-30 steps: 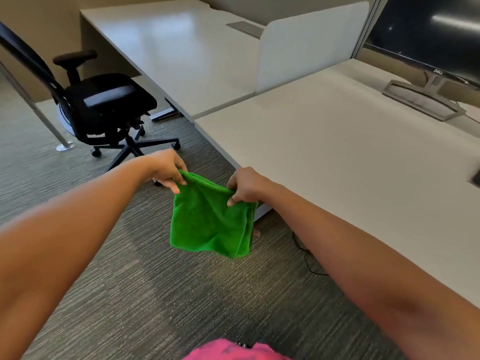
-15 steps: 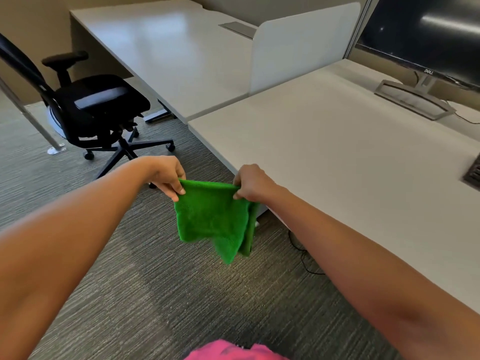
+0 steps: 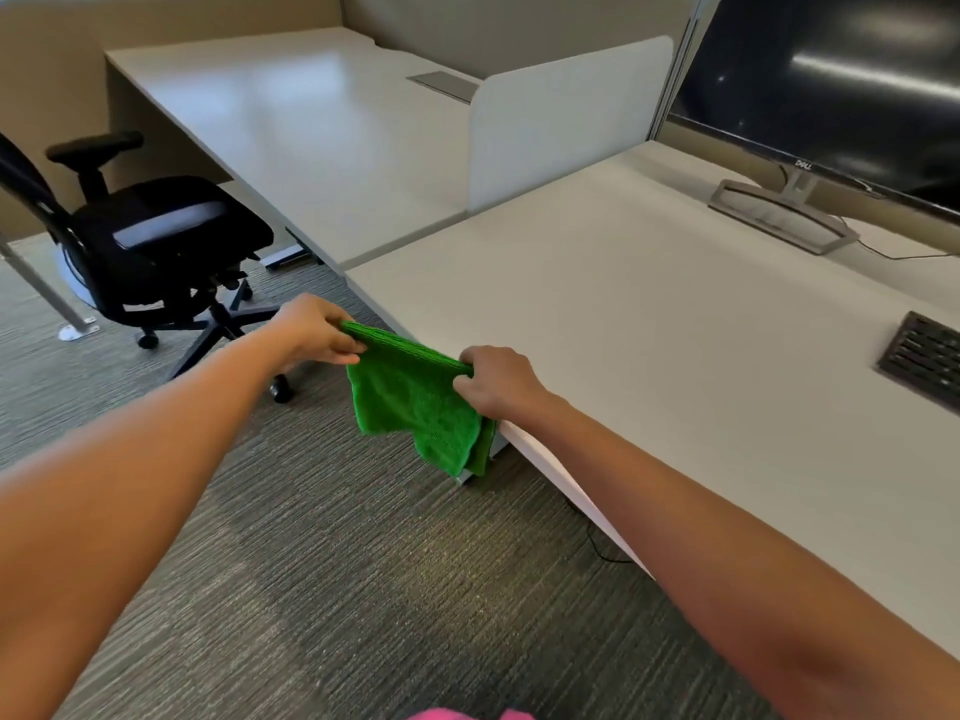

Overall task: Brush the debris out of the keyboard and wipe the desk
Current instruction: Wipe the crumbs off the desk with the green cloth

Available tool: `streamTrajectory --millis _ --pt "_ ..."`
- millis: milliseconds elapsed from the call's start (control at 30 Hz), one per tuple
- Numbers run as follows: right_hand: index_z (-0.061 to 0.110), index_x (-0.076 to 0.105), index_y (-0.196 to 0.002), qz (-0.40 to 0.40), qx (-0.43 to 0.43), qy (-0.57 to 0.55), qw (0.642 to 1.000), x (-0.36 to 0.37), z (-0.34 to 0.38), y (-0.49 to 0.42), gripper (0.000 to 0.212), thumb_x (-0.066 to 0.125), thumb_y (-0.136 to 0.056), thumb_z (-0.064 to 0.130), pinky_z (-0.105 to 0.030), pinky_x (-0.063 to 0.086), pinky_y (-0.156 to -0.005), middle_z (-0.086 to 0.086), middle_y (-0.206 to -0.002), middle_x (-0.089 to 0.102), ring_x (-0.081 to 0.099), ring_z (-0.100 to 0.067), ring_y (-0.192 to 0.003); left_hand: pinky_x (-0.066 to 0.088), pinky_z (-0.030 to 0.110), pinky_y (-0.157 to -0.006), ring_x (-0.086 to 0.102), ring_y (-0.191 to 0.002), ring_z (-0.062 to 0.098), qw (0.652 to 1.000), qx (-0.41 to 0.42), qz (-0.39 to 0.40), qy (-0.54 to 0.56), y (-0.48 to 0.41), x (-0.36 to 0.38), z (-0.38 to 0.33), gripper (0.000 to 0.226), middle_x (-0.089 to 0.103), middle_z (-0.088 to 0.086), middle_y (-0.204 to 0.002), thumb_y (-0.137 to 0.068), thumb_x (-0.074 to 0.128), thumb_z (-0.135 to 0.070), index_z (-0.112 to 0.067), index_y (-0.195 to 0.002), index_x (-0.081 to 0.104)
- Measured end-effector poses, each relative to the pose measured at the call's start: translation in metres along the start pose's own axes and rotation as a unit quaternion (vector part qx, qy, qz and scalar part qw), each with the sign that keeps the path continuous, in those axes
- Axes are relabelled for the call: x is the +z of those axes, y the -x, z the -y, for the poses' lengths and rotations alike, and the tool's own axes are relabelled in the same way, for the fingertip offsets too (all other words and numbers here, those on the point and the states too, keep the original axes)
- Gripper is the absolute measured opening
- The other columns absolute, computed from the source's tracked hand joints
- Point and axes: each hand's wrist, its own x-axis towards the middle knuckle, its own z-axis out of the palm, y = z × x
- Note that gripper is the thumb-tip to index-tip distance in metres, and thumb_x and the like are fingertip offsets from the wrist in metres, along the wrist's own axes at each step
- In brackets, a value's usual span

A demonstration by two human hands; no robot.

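- A keyboard (image 3: 924, 362) lies on the right side of the desk (image 3: 675, 330). Only its dark left end shows, since the right edge of the view cuts off the rest, and its keys are too small to read.
- A monitor (image 3: 831, 80) stands at the far right of the desk, cut off at the top and right, with a dark screen. The word "DELL" can be read on its lower frame, above a grey stand (image 3: 779, 218).
- A pink shape (image 3: 467, 714) is barely visible at the bottom edge, too cropped to identify.
- A green cloth (image 3: 410, 402) hangs folded in layers just off the near left edge of the desk, above the carpet (image 3: 337, 589).
- The left hand (image 3: 317, 330) pinches the cloth's upper left corner between curled fingers and thumb.
- The right hand (image 3: 498, 381) grips the upper right corner with its fingers closed round it, right at the desk edge.
- A black office chair (image 3: 150, 241) stands at the far left, its back cut off by the frame.
- A white divider panel (image 3: 561, 122) rises between this desk and a second desk (image 3: 311, 122) beyond it.
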Motion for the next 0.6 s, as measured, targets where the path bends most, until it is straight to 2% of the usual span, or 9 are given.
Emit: streamTrajectory --millis 100,167,267,333,400,467,533,600 --pt "0.006 0.054 -0.119 0.012 0.028 -0.048 0.998 -0.006 -0.004 0.003 0.032 0.039 -0.094 0.019 -0.032 0.038 -0.077 -0.015 -0.117 0.059 0.054 -0.031 -0.103 0.052 0.010 -0.054 0.060 -0.048 0.001 0.999 0.032 0.003 0.019 0.004 -0.005 -0.011 0.020 0.063 0.006 -0.075 -0.081 0.069 0.001 -0.006 -0.100 0.065" --pt "0.005 0.054 -0.119 0.033 0.043 -0.058 0.997 -0.015 -0.009 0.004 0.033 0.042 -0.093 0.022 -0.032 0.040 -0.078 -0.015 -0.119 0.058 0.053 -0.029 -0.102 0.047 0.011 -0.049 0.058 -0.051 0.004 0.998 0.068 0.009 0.011 0.006 -0.004 -0.022 0.022 0.062 0.002 -0.073 -0.081 0.069 -0.002 -0.010 -0.102 0.065" --pt "0.008 0.052 -0.124 0.035 0.027 -0.120 0.992 -0.029 -0.013 0.010 0.045 0.058 -0.087 0.034 -0.033 0.046 -0.086 -0.010 -0.123 0.056 0.054 -0.025 -0.109 0.041 0.021 -0.061 0.052 -0.062 0.009 0.989 0.134 0.052 -0.031 0.012 0.001 -0.047 0.016 0.063 -0.001 -0.073 -0.081 0.071 -0.008 -0.007 -0.097 0.069" --pt "0.010 0.053 -0.125 0.009 0.003 -0.175 0.985 -0.034 -0.009 0.014 0.052 0.065 -0.083 0.039 -0.031 0.048 -0.086 -0.007 -0.120 0.059 0.057 -0.023 -0.109 0.044 0.019 -0.067 0.060 -0.068 0.006 0.980 0.172 0.091 -0.029 0.018 0.008 -0.067 0.012 0.068 -0.007 -0.075 -0.080 0.072 -0.010 -0.014 -0.091 0.071" --pt "0.009 0.061 -0.113 -0.040 -0.016 -0.187 0.981 -0.037 -0.005 0.014 0.038 0.064 -0.085 0.035 -0.036 0.051 -0.085 -0.009 -0.111 0.065 0.062 -0.025 -0.102 0.047 0.010 -0.063 0.061 -0.064 -0.003 0.970 0.216 0.109 -0.028 0.023 0.016 -0.087 0.010 0.069 -0.012 -0.072 -0.080 0.072 -0.011 -0.019 -0.086 0.071" --pt "0.006 0.066 -0.100 -0.092 -0.012 -0.193 0.977 -0.043 -0.005 0.016 0.027 0.060 -0.089 0.030 -0.044 0.051 -0.083 -0.014 -0.099 0.068 0.063 -0.029 -0.093 0.046 0.008 -0.060 0.060 -0.064 -0.005 0.963 0.247 0.108 -0.015 0.025 0.021 -0.102 0.008 0.068 -0.004 -0.077 -0.081 0.072 -0.013 -0.016 -0.088 0.070" --pt "0.004 0.066 -0.096 -0.123 -0.009 -0.194 0.973 -0.053 -0.009 0.022 0.027 0.058 -0.090 0.029 -0.045 0.051 -0.082 -0.015 -0.094 0.068 0.063 -0.031 -0.090 0.048 0.016 -0.069 0.061 -0.077 0.004 0.957 0.268 0.109 -0.035 0.023 0.021 -0.107 0.022 0.068 0.002 -0.085 -0.075 0.079 -0.025 -0.014 -0.091 0.070" --pt "0.003 0.065 -0.097 -0.147 -0.016 -0.199 0.969 -0.066 -0.015 0.030 0.026 0.057 -0.091 0.027 -0.043 0.048 -0.080 -0.013 -0.092 0.066 0.062 -0.032 -0.091 0.048 0.022 -0.074 0.064 -0.082 0.010 0.953 0.260 0.129 -0.092 0.017 0.018 -0.108 0.044 0.071 0.000 -0.087 -0.058 0.085 -0.041 -0.017 -0.091 0.069"
